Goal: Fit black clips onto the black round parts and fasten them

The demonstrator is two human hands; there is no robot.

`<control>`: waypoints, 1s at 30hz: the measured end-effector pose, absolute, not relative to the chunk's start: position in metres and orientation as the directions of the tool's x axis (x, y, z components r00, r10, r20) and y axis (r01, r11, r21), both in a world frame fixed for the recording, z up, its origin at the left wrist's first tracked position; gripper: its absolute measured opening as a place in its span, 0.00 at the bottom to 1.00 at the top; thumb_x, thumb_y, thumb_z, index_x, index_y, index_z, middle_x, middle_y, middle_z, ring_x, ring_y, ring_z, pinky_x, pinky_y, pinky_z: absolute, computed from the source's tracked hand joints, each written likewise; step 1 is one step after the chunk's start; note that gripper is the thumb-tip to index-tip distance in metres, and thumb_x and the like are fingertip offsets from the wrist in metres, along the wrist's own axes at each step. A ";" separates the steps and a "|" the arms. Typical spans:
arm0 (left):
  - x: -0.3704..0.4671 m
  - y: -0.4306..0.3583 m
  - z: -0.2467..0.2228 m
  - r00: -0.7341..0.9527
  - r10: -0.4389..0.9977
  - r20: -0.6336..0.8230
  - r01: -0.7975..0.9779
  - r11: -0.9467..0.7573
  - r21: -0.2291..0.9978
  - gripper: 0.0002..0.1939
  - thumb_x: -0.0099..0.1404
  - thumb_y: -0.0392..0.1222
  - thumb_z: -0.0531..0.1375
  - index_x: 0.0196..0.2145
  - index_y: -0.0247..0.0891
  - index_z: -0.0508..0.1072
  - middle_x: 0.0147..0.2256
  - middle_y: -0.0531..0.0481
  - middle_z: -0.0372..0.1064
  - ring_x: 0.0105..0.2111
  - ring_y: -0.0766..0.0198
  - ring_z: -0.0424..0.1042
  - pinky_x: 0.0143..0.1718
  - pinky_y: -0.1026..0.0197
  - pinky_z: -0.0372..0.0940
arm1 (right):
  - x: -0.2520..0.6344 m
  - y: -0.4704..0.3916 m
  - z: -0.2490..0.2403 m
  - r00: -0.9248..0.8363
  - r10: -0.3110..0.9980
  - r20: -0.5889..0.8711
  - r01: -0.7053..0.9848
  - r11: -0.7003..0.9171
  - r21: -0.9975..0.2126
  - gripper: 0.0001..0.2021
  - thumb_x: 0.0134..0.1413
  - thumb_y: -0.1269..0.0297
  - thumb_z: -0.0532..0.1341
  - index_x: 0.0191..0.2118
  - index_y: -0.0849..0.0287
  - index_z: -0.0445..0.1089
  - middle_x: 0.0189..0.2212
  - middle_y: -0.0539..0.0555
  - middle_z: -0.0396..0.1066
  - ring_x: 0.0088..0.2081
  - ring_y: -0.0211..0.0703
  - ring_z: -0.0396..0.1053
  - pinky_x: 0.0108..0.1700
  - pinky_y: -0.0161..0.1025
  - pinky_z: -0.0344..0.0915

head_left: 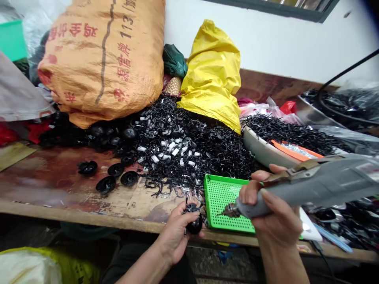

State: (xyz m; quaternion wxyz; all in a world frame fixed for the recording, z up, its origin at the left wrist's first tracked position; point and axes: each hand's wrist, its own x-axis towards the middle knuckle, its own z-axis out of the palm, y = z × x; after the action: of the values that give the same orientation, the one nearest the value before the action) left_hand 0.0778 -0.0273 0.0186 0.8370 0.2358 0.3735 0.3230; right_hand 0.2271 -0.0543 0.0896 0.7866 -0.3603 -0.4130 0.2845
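My left hand (175,232) is closed around a round black plastic part (194,225) with thin prongs sticking out, near the table's front edge. In my right hand (274,211) is a grey electric screwdriver (314,182), its metal chuck and thin bit pointing left toward the black part but apart from it. Beneath the bit lies a green perforated tray (220,189). Behind my left hand spreads a heap of small black plastic pieces (225,148) with white blocks (171,148) among them. Several black domed parts (106,184) lie to the left.
A large orange woven sack (130,67) and a yellow bag (211,75) stand at the back on the wooden table (59,197). On the right are a wide bowl (260,148) of black pieces, an orange tray (291,150) and a hanging black cable (324,85).
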 end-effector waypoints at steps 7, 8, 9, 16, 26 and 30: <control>0.076 -0.025 0.023 0.493 0.724 -0.482 -0.371 0.676 0.637 0.12 0.47 0.33 0.56 0.32 0.37 0.62 0.20 0.56 0.60 0.19 0.68 0.62 0.18 0.66 0.58 | 0.183 -0.053 0.086 0.396 0.802 0.447 -0.232 0.558 -0.797 0.17 0.41 0.70 0.57 0.41 0.53 0.58 0.31 0.48 0.64 0.18 0.33 0.61 0.19 0.37 0.59; 0.075 -0.025 0.024 0.495 0.728 -0.473 -0.375 0.671 0.639 0.11 0.47 0.33 0.56 0.32 0.37 0.62 0.20 0.56 0.60 0.19 0.69 0.62 0.18 0.66 0.57 | 0.181 -0.052 0.085 0.386 0.809 0.443 -0.232 0.550 -0.802 0.17 0.41 0.70 0.57 0.41 0.53 0.58 0.31 0.48 0.64 0.18 0.33 0.61 0.20 0.37 0.59; 0.075 -0.025 0.024 0.499 0.732 -0.464 -0.381 0.666 0.641 0.11 0.47 0.34 0.56 0.32 0.37 0.62 0.20 0.56 0.60 0.19 0.69 0.62 0.18 0.66 0.57 | 0.179 -0.052 0.084 0.377 0.814 0.441 -0.232 0.544 -0.806 0.17 0.42 0.70 0.57 0.41 0.52 0.58 0.32 0.48 0.64 0.18 0.33 0.61 0.20 0.37 0.60; 0.075 -0.024 0.026 0.505 0.736 -0.452 -0.379 0.659 0.649 0.10 0.47 0.33 0.55 0.31 0.36 0.62 0.22 0.54 0.62 0.20 0.69 0.60 0.18 0.66 0.57 | 0.174 -0.051 0.084 0.351 0.816 0.458 -0.223 0.548 -0.806 0.17 0.43 0.71 0.57 0.42 0.54 0.58 0.33 0.49 0.65 0.18 0.32 0.61 0.21 0.37 0.60; 0.075 -0.028 0.027 0.507 0.721 -0.472 -0.329 0.668 0.668 0.10 0.46 0.31 0.53 0.30 0.37 0.62 0.21 0.54 0.61 0.21 0.68 0.61 0.17 0.68 0.55 | 0.172 -0.056 0.076 0.301 0.837 0.456 -0.188 0.521 -0.832 0.16 0.45 0.73 0.57 0.41 0.52 0.56 0.27 0.47 0.62 0.18 0.32 0.62 0.21 0.36 0.62; 0.077 -0.033 0.029 0.497 0.706 -0.505 -0.288 0.683 0.671 0.11 0.44 0.30 0.52 0.29 0.37 0.61 0.19 0.56 0.58 0.19 0.68 0.61 0.14 0.68 0.53 | 0.176 -0.060 0.073 0.143 0.861 0.489 -0.189 0.508 -0.840 0.15 0.46 0.73 0.56 0.39 0.50 0.56 0.22 0.45 0.60 0.18 0.32 0.61 0.19 0.34 0.60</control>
State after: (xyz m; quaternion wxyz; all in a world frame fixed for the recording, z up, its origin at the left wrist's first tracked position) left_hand 0.0772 -0.0329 0.0286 0.8251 0.2606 0.4010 0.3010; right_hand 0.1761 -0.0601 0.0728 0.6867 -0.3161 -0.5316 0.3820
